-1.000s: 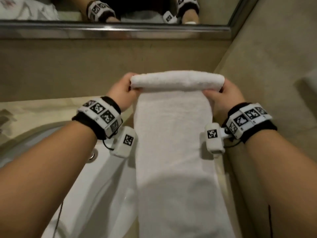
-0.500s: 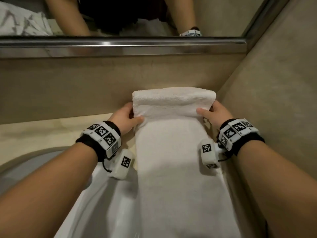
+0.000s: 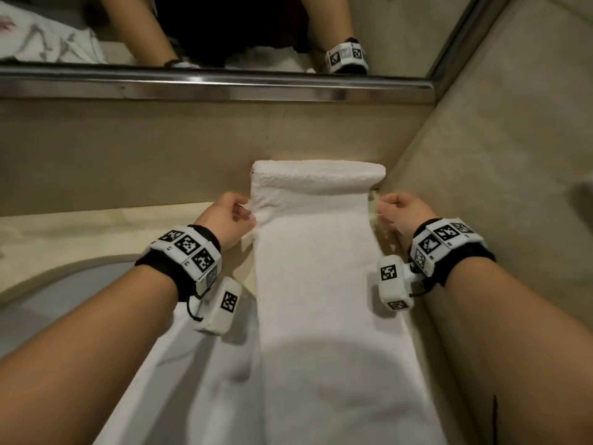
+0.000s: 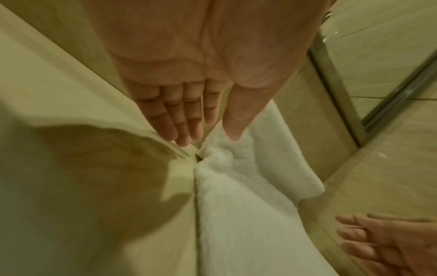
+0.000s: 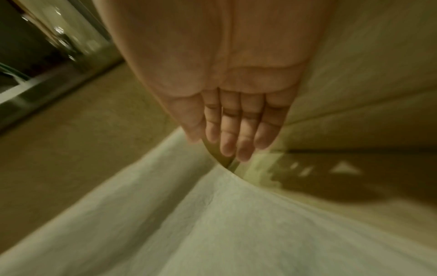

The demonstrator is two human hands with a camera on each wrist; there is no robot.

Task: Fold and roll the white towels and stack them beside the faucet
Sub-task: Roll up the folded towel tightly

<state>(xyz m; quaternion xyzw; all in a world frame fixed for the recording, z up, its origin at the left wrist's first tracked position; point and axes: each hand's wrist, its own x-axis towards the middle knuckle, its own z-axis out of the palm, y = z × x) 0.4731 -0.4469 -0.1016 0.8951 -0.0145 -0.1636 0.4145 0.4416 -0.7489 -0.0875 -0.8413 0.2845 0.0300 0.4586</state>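
Our left hand sits at the white towel's left edge, fingers straight and together, thumb on the pile, likely steadying the fold. The towel lies on the desk beside the sink, long axis running from us to the wall, folded end far. Our right hand hangs just off its right edge, fingers loose, holding nothing.

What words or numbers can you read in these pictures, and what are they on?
No words, brands or numbers can be read in any view.
The white wristbands and the small white boxes hanging from them carry only black-and-white square code patterns, not letters.
A few tiny marks beside the patterns are too small to read.
The long white terry towel shows no label or tag.
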